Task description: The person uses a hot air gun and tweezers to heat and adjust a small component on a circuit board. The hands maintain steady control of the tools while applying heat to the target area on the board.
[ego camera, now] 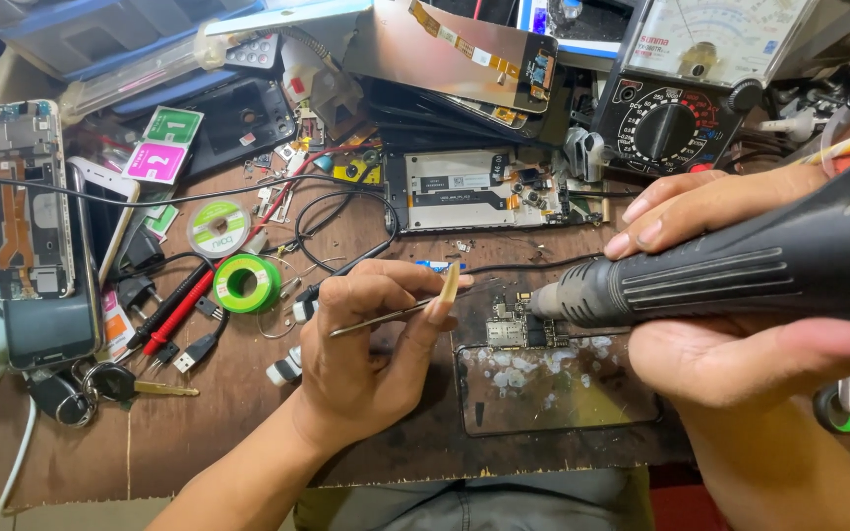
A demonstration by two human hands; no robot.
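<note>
My right hand grips the black hot air gun, nozzle at the small circuit board near the desk's front edge. My left hand pinches tweezers. I should keep both steady.

Far left of the left grip: green square packet above a pink one; cracked glass screen just right.

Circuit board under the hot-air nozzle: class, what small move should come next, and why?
Probably bring the tweezers in the left hand onto the circuit board. Their tips hover just left of it, while the right hand points the hot-air gun nozzle at it.
</note>
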